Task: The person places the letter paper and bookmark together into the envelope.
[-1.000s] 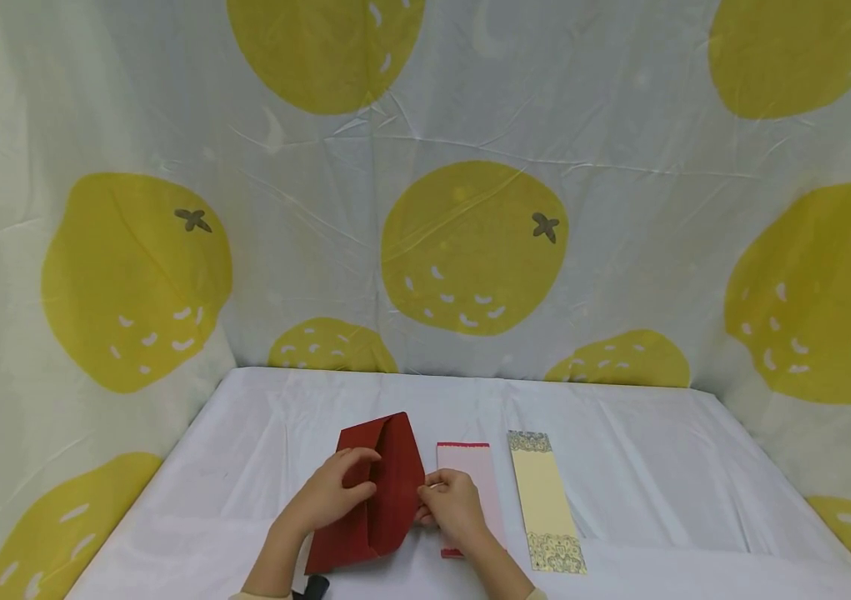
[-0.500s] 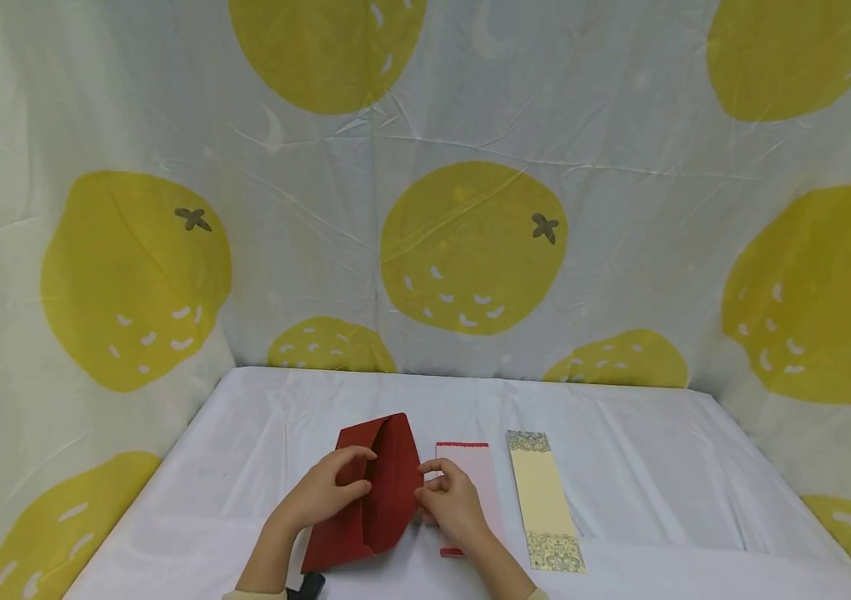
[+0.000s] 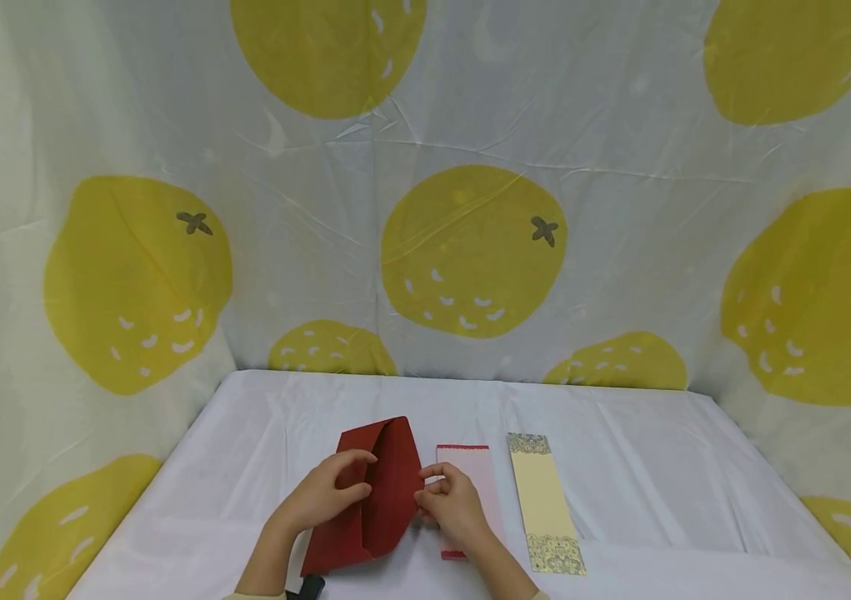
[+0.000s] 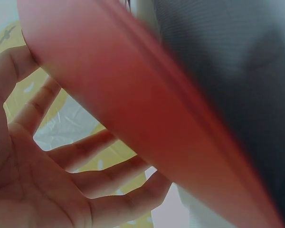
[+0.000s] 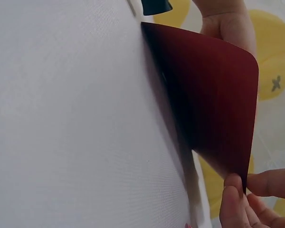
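Observation:
A red paper envelope (image 3: 395,492) stands tilted over the white cloth, its pointed flap folded out to the right and its pocket mouth gaping slightly. My left hand (image 3: 323,492) holds the pocket side, thumb and fingers curled at its edge. In the left wrist view that hand's spread fingers (image 4: 104,180) pass behind the red paper (image 4: 109,85). With thumb and fingers my right hand (image 3: 455,504) pinches the tip of the flap. The right wrist view shows this pinch at the lower corner of the flap (image 5: 213,95). The envelope's inside is mostly hidden.
A pink card with red ends (image 3: 463,458) lies partly under my right hand. Farther right is a cream card with patterned ends (image 3: 543,492). A dark object (image 3: 311,587) shows beside my left wrist. Cloth printed with yellow fruit (image 3: 473,250) hangs around the table.
My right hand's index finger has lifted and straightened somewhat along the flap edge. The left hand and envelope have shifted very slightly left. Both cards lie where they were.

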Action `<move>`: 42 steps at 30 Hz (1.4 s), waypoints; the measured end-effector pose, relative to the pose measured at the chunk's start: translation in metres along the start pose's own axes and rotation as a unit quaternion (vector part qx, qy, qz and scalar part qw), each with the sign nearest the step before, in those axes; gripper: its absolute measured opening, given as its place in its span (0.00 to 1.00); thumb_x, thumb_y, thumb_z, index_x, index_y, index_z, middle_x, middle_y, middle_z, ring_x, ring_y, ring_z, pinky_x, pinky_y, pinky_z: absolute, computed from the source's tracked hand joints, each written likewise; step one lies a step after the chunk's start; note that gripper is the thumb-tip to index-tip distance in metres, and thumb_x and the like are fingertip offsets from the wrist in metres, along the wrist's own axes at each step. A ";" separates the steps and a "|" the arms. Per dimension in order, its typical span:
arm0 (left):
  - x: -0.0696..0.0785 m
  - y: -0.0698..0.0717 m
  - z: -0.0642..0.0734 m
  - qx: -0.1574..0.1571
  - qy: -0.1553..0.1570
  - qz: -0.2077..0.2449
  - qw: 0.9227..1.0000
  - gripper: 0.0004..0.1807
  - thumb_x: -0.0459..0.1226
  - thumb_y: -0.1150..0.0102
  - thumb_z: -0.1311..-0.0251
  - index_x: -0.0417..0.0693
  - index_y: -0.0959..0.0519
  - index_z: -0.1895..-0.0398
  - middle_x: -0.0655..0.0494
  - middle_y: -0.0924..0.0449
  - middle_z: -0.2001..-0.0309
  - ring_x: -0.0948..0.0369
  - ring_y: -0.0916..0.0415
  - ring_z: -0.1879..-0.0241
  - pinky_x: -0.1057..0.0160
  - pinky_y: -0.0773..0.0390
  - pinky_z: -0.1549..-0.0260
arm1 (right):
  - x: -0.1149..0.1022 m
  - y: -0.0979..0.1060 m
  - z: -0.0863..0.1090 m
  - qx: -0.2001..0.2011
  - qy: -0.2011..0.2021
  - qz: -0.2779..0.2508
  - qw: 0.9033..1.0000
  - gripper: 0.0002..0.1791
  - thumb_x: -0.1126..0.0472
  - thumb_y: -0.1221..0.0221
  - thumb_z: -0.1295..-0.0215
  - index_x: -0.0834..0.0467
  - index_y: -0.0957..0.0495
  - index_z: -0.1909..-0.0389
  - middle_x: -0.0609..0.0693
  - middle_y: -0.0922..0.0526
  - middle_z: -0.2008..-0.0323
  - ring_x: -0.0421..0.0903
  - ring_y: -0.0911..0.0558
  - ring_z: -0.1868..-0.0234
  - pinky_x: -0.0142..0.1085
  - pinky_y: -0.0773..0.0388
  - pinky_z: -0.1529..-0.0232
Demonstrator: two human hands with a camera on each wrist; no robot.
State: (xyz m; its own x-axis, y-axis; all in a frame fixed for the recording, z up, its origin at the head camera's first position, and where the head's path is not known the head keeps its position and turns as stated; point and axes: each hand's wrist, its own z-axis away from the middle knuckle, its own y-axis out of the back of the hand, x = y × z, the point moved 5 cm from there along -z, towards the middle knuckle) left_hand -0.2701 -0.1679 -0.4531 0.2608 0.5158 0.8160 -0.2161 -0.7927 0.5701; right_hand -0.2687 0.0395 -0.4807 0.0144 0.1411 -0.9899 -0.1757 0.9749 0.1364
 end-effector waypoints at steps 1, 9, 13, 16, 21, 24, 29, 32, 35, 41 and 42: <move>-0.001 0.000 0.000 -0.001 0.000 0.000 1.000 0.20 0.39 0.39 0.37 0.50 0.25 0.42 0.49 0.28 0.39 0.46 0.36 0.36 0.37 0.35 0.43 | 0.000 0.000 0.000 -0.001 0.001 -0.003 1.000 0.15 0.70 0.38 0.39 0.67 0.26 0.52 0.50 0.21 0.75 0.43 0.20 0.75 0.37 0.19 0.73; 0.000 -0.003 0.000 -0.003 -0.010 -0.012 1.000 0.21 0.41 0.39 0.37 0.49 0.24 0.42 0.50 0.27 0.40 0.47 0.35 0.37 0.38 0.34 0.43 | -0.008 -0.001 -0.001 -0.006 0.014 -0.033 0.999 0.16 0.70 0.38 0.39 0.67 0.26 0.51 0.51 0.20 0.73 0.44 0.20 0.73 0.37 0.18 0.68; 0.004 -0.003 0.001 -0.001 -0.011 -0.018 1.000 0.21 0.42 0.38 0.38 0.50 0.24 0.42 0.50 0.27 0.40 0.46 0.34 0.38 0.38 0.34 0.43 | -0.013 -0.001 -0.002 -0.017 0.025 -0.048 0.998 0.17 0.71 0.37 0.40 0.68 0.26 0.50 0.51 0.19 0.73 0.45 0.18 0.73 0.40 0.17 0.65; 0.006 -0.004 0.001 0.000 -0.012 -0.025 1.000 0.21 0.43 0.37 0.38 0.51 0.24 0.42 0.50 0.27 0.40 0.46 0.34 0.38 0.38 0.34 0.44 | -0.017 0.001 -0.002 -0.025 0.037 -0.053 0.998 0.19 0.70 0.37 0.40 0.70 0.27 0.48 0.52 0.18 0.71 0.49 0.16 0.72 0.41 0.17 0.65; 0.005 -0.004 0.001 0.005 -0.015 -0.036 0.999 0.21 0.44 0.36 0.39 0.52 0.23 0.43 0.51 0.26 0.41 0.46 0.34 0.37 0.39 0.35 0.42 | -0.022 0.017 -0.006 -0.010 0.047 -0.031 0.998 0.23 0.67 0.36 0.40 0.71 0.28 0.46 0.52 0.17 0.70 0.51 0.14 0.71 0.40 0.17 0.65; 0.004 -0.004 0.001 0.004 -0.012 -0.033 0.999 0.22 0.44 0.36 0.39 0.51 0.24 0.43 0.51 0.27 0.40 0.46 0.35 0.36 0.39 0.36 0.42 | -0.022 0.033 -0.007 0.016 0.042 -0.011 0.999 0.22 0.67 0.37 0.40 0.71 0.28 0.47 0.53 0.16 0.69 0.52 0.14 0.70 0.41 0.17 0.65; 0.004 -0.004 0.002 0.002 -0.006 -0.032 0.999 0.22 0.44 0.37 0.38 0.51 0.24 0.42 0.51 0.27 0.40 0.46 0.35 0.36 0.39 0.36 0.42 | -0.022 0.061 -0.004 0.076 0.023 0.046 0.996 0.19 0.67 0.36 0.40 0.70 0.26 0.49 0.53 0.16 0.70 0.50 0.16 0.70 0.39 0.19 0.68; 0.004 -0.004 0.002 0.002 -0.004 -0.034 0.999 0.22 0.44 0.37 0.38 0.51 0.24 0.42 0.51 0.27 0.40 0.47 0.35 0.37 0.39 0.36 0.42 | -0.019 0.077 -0.003 0.107 0.008 0.096 0.990 0.18 0.67 0.36 0.41 0.68 0.24 0.51 0.50 0.17 0.71 0.46 0.17 0.70 0.37 0.21 0.69; 0.004 -0.004 0.002 0.002 -0.002 -0.035 0.999 0.22 0.44 0.37 0.38 0.51 0.24 0.42 0.51 0.27 0.40 0.47 0.35 0.37 0.39 0.35 0.42 | -0.015 0.091 -0.002 0.127 -0.005 0.139 0.982 0.17 0.66 0.36 0.41 0.68 0.23 0.52 0.50 0.19 0.71 0.45 0.19 0.69 0.37 0.23 0.70; 0.003 -0.004 0.001 0.001 0.001 -0.036 0.999 0.22 0.45 0.36 0.39 0.53 0.24 0.42 0.52 0.27 0.40 0.47 0.35 0.37 0.39 0.35 0.43 | -0.007 0.107 -0.001 0.133 -0.021 0.193 0.972 0.17 0.66 0.35 0.45 0.68 0.23 0.55 0.53 0.20 0.69 0.46 0.21 0.69 0.40 0.24 0.69; 0.003 -0.004 0.001 0.000 0.001 -0.035 0.999 0.22 0.45 0.36 0.39 0.53 0.24 0.42 0.52 0.27 0.40 0.47 0.35 0.37 0.39 0.35 0.43 | -0.006 0.108 -0.001 0.132 -0.023 0.200 0.971 0.17 0.66 0.34 0.45 0.68 0.23 0.56 0.53 0.20 0.69 0.46 0.21 0.69 0.40 0.24 0.69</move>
State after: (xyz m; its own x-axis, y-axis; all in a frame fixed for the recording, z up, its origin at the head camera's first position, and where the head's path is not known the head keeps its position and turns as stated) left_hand -0.2672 -0.1637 -0.4533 0.2730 0.5713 0.7740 -0.1966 -0.7545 0.6262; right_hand -0.2886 0.1437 -0.4600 0.0412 0.5193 -0.8536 0.0829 0.8496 0.5209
